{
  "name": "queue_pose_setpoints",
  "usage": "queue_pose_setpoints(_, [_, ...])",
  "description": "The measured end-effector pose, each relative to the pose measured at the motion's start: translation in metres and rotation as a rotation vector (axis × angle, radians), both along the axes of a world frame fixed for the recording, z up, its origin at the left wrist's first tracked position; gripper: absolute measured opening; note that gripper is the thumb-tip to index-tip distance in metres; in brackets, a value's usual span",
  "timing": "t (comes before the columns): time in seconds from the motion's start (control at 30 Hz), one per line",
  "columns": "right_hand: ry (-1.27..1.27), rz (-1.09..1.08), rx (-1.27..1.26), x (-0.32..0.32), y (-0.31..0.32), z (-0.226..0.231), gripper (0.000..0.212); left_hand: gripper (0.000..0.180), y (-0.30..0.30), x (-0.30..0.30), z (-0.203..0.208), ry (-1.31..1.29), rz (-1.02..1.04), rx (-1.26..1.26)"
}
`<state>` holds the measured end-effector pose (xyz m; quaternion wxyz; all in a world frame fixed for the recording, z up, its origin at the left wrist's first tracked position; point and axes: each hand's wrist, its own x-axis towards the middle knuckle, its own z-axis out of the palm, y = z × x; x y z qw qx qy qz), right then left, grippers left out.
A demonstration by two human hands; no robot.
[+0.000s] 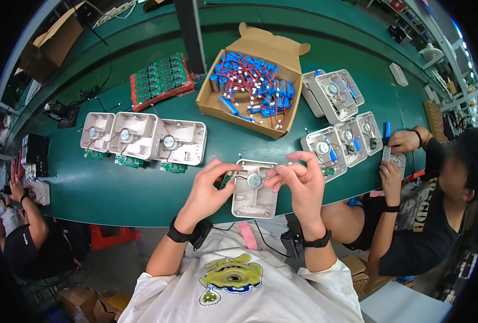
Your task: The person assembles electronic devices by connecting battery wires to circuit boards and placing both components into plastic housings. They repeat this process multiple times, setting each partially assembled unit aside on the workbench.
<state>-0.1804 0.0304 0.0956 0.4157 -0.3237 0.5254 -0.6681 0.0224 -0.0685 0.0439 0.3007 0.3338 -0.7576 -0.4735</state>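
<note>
An off-white plastic housing (254,203) lies open side up on the table in front of me, with a round silver speaker (254,181) in its middle. My left hand (204,191) is at the housing's left edge, thumb and fingers closed on a small green circuit board (227,178). Over the housing's upper right side is my right hand (302,185), its thumb and fingertips pinched together beside the speaker. Whatever those fingertips hold is too small to make out.
Three similar housings (136,134) with speakers and boards stand left. An open cardboard box (206,105) of blue batteries lies ahead, beside stacked green boards (163,81). More housings (338,142), some with batteries, stand right, where a co-worker's hands (392,172) handle another. Another person (29,231) is far left.
</note>
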Motion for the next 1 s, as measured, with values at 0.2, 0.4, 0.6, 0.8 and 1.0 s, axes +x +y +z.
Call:
queue_pose_setpoints(0.2, [-0.088,0.134,-0.013,-0.016,0.0,-0.012,0.01,0.038,0.004,0.0,0.006,0.002,0.013,0.383])
queue_pose_setpoints(0.4, [-0.111,0.122,-0.03,-0.016,0.002,-0.008,0.011,0.042,0.005,0.0,-0.007,0.03,-0.006,0.361])
queue_pose_setpoints(0.6, [-0.151,0.169,-0.037,-0.011,0.006,-0.003,0.011,0.031,0.009,0.0,-0.009,0.059,0.028,0.297])
queue_pose_setpoints(0.8, [-0.164,0.273,0.028,-0.01,0.012,0.0,0.007,0.028,0.011,-0.001,-0.01,0.079,0.047,0.307])
queue_pose_setpoints(1.0, [-0.082,0.349,0.18,-0.008,0.008,0.002,0.007,0.026,0.014,-0.003,-0.009,0.112,0.081,0.316])
